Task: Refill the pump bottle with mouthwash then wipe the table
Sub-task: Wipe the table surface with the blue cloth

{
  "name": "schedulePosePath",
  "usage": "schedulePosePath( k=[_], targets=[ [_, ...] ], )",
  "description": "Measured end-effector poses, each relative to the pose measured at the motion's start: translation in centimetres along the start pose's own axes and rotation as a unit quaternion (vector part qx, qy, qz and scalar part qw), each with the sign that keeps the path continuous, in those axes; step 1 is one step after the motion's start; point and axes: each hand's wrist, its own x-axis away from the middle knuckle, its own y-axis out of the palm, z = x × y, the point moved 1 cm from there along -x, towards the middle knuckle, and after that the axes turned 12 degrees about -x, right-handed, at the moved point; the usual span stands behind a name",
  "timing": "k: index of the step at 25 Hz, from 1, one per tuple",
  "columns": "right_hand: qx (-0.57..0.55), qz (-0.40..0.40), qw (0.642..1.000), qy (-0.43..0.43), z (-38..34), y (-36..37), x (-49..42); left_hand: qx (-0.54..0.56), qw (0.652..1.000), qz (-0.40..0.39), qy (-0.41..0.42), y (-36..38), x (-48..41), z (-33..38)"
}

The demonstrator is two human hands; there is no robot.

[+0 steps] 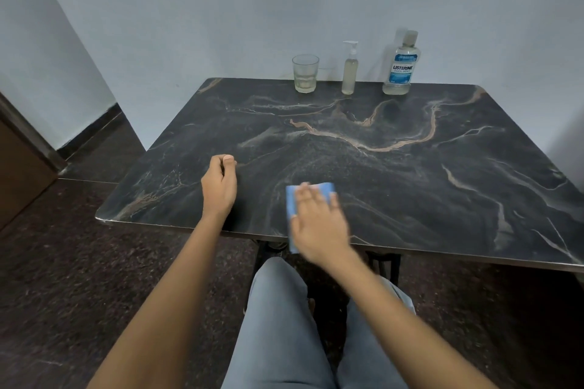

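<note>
Right hand (319,224), fingers flat, presses the cloth (292,199) on the surface (410,183) to wipe; left hand (219,181), curled and empty, likely braces.

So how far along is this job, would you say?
The refill looks done: the pump bottle stands at the back with its pump on and pale liquid inside, beside the capped mouthwash bottle. The wiping is in hand: the right hand presses a blue cloth flat on the table near its front edge. Probably the rest of the tabletop is left.
</note>
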Motion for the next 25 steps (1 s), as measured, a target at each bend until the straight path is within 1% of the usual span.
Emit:
schedulePosePath(
  k=[2,4,6,7,8,9,11,13,14,16,17,18,19,20,22,23,25],
  targets=[
    [-0.033,-0.034,0.997,-0.064,-5.7,2.3,-1.7,0.026,0.999,0.014,-0.017,-0.2,-0.2,-0.2],
    [-0.059,-0.058,0.992,-0.1,-8.6,3.1,-3.5,0.041,0.999,0.018,-0.03,-0.4,-0.3,-0.4],
    [-0.07,-0.089,0.985,-0.133,-8.0,2.9,-5.3,0.042,0.998,0.024,-0.036,-0.6,-0.4,-0.5],
    [-0.073,-0.096,0.982,-0.144,-6.8,2.5,-5.9,0.037,0.998,0.022,-0.036,-0.6,-0.4,-0.4],
    [-0.068,-0.087,0.984,-0.136,-4.5,1.9,-6.7,0.031,0.999,0.017,-0.037,-0.7,-0.3,-0.4],
    [-0.063,-0.063,0.991,-0.104,-1.8,1.0,-7.3,0.025,0.999,0.01,-0.037,-0.7,-0.2,-0.3],
    [-0.081,0.01,0.996,0.029,5.5,-2.0,-8.2,0.02,0.999,0.002,-0.039,-0.6,-0.2,-0.2],
    [-0.091,0.063,0.979,0.173,13.1,-5.4,-7.3,0.016,0.999,0.005,-0.034,-0.5,0.0,0.0],
    [-0.085,0.071,0.969,0.222,15.8,-6.8,-6.6,0.014,0.999,0.009,-0.031,-0.4,0.0,0.1],
    [-0.069,0.067,0.954,0.283,18.1,-7.7,-5.8,0.007,1.0,0.008,-0.028,-0.2,-0.1,0.3],
    [-0.056,0.066,0.949,0.302,17.5,-7.3,-5.9,0.0,1.0,0.006,-0.026,0.0,-0.3,0.4],
    [-0.044,0.065,0.95,0.301,16.2,-6.6,-6.4,-0.008,1.0,0.004,-0.023,0.2,-0.5,0.4],
    [-0.03,0.059,0.96,0.272,14.2,-6.0,-7.0,-0.016,1.0,0.004,-0.019,0.3,-0.6,0.3],
    [-0.021,0.051,0.975,0.217,11.8,-5.0,-7.7,-0.022,1.0,0.005,-0.015,0.5,-0.7,0.3],
    [-0.002,0.01,0.998,0.063,5.6,-2.3,-8.6,-0.024,1.0,0.012,-0.013,0.6,-0.7,0.1],
    [0.008,-0.015,1.0,-0.018,2.3,-0.7,-9.1,-0.019,0.999,0.022,-0.016,0.6,-0.8,0.0],
    [-0.003,-0.052,0.986,-0.158,-3.3,1.7,-9.6,0.002,0.999,0.042,-0.027,0.4,-1.0,-0.2]
  ],
)
